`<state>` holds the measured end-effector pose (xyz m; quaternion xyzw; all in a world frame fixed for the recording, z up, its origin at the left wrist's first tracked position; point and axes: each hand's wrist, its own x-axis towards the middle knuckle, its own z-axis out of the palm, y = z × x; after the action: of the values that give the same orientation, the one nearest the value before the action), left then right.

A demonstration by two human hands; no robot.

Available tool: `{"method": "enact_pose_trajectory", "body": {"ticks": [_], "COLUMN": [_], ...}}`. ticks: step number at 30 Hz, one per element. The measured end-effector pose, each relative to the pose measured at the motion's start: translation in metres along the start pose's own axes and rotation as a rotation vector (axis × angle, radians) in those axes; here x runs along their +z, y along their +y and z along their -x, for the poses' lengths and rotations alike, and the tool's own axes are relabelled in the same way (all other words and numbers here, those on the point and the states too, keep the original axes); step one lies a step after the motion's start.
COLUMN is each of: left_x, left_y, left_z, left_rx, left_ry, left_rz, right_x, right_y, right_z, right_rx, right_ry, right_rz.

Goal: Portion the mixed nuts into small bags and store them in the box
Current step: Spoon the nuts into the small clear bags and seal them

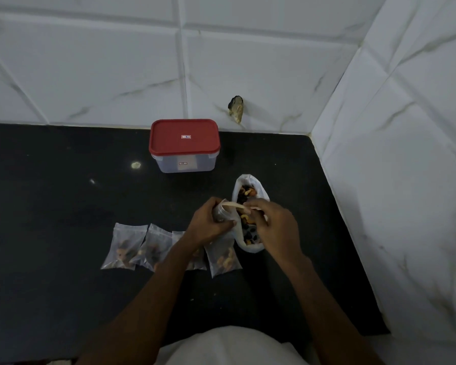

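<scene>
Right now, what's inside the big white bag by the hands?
The big white bag holds mixed nuts, pale and dark ones. The right hand covers part of the opening, so the rest is hidden.

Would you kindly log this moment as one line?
left hand: holds small bag | right hand: spoon over nut bag | box: lidded

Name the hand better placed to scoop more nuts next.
Right. The right hand holds the spoon directly over the nut bag; the left hand is occupied holding a small bag open.
</scene>
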<state>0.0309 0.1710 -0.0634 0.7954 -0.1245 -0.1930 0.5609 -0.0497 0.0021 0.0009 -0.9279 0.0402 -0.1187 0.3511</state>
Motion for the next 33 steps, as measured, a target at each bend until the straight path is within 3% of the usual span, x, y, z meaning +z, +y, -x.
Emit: {"method": "enact_pose_trajectory", "body": {"ticks": [2, 6, 10, 14, 18, 22, 25, 29, 33], "left_x": [-0.001, -0.003, -0.002, -0.001, -0.008, -0.016, -0.021, -0.033, -0.045], "left_y": [0.0, 0.007, 0.013, 0.02, 0.031, 0.042, 0.05, 0.053, 0.049], "left_z": [0.001, 0.004, 0.006, 0.008, 0.011, 0.014, 0.016, 0.023, 0.027], "left_rx": [-0.015, -0.027, -0.029, -0.031, -0.045, -0.043, -0.027, -0.019, -0.046], "left_ry": [0.015, 0.04, 0.055, 0.065, 0.036, -0.022, -0.091, -0.179, -0.157], "left_rz": [0.028, 0.103, 0.173, 0.2, 0.207, 0.164, 0.154, 0.185, 0.267], "right_x": [-0.005, 0.0, 0.019, 0.024, 0.02, 0.011, 0.015, 0.024, 0.026], "right_y": [0.002, 0.015, 0.04, 0.048, 0.044, 0.006, -0.02, -0.031, -0.039], "right_z": [0.002, 0.004, 0.007, 0.004, -0.004, -0.017, -0.025, -0.026, -0.029], "right_rx": [0.083, 0.445, 0.688, 0.683, 0.563, 0.464, 0.4, 0.349, 0.379], "right_ry": [0.086, 0.296, 0.354, 0.242, 0.187, 0.013, -0.168, -0.133, -0.097], "right_rz": [-0.187, -0.521, -0.503, -0.28, -0.072, -0.399, -0.472, -0.509, -0.546]}}
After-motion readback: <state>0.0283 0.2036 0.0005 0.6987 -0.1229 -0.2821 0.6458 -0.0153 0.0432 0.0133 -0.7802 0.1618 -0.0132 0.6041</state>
